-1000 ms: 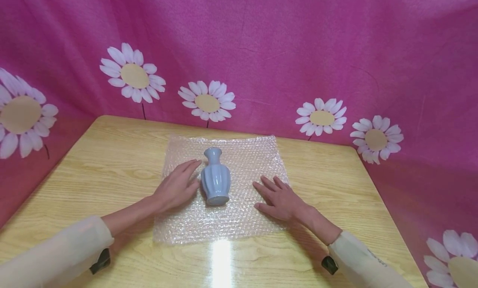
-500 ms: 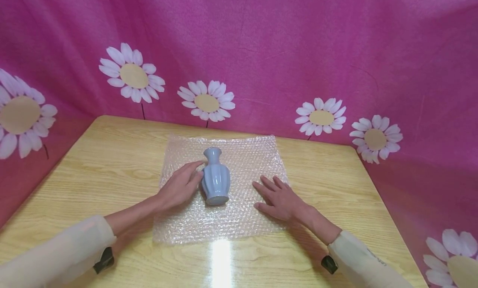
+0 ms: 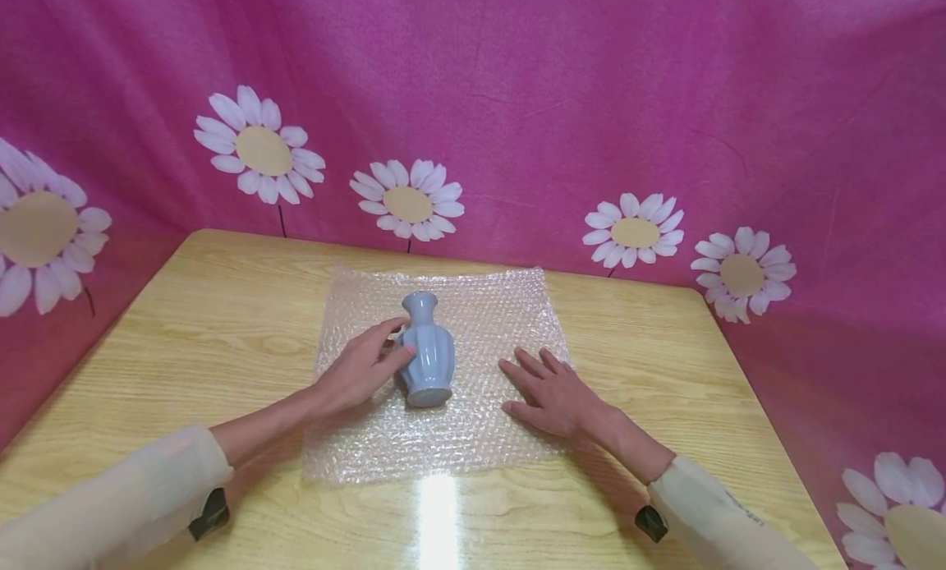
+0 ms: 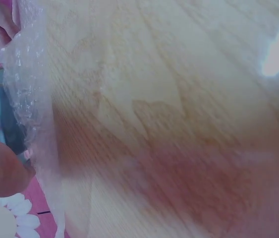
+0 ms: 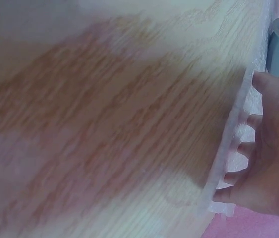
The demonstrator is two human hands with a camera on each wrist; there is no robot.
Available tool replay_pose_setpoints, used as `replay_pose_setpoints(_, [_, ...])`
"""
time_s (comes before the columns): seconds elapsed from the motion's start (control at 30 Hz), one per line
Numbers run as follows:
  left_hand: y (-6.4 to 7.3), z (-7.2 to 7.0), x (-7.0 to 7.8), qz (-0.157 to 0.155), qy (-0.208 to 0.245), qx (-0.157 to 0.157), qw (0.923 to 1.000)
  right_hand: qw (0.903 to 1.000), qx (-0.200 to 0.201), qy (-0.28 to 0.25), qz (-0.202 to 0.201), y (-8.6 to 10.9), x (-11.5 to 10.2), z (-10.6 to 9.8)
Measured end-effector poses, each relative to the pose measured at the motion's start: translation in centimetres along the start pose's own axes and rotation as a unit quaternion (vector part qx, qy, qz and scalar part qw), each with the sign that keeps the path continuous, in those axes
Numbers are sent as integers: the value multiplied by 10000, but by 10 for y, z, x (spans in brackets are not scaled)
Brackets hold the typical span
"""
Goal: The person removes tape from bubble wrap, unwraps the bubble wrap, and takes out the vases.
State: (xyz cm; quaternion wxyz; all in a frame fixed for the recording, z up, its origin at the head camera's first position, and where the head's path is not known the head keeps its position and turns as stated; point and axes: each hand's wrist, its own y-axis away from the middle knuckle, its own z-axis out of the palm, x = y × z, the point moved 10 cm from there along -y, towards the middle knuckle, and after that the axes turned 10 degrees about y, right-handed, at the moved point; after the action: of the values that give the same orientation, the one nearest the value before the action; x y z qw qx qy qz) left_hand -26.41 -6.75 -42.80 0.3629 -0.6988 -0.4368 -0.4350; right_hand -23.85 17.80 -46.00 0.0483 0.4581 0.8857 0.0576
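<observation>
A glossy light-blue fluted vase (image 3: pixel 430 360) lies on its side on a sheet of clear bubble wrap (image 3: pixel 480 307), its mouth pointing away and its base towards me. My left hand (image 3: pixel 362 363) grips the vase from the left, thumb over its body and fingers bent along its far left side near the neck; part of them is hidden. To the right of the vase, my right hand (image 3: pixel 554 396) rests on the bubble wrap with fingers spread and holds nothing. In the right wrist view the fingertips (image 5: pixel 246 148) meet the wrap, and the vase's base shows beyond.
The wood-grain table (image 3: pixel 222 307) extends around the wrap, with a bright light reflection near its front. A magenta cloth (image 3: pixel 517 85) with large white daisies hangs behind the table and along both sides.
My left hand has shifted slightly right, and its thumb has come from beside the vase onto its body. The right hand and the vase look the same.
</observation>
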Motion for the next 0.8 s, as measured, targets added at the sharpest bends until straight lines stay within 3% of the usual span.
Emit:
replay_pose_setpoints(0.4, [-6,6,-3,-265,167,-2,9995,10000,22,-27,13,0,0,0])
replay_pose_setpoints(0.8, [-13,9,-8,-538,11,213,9983,10000,-15,-53,35,0,0,0])
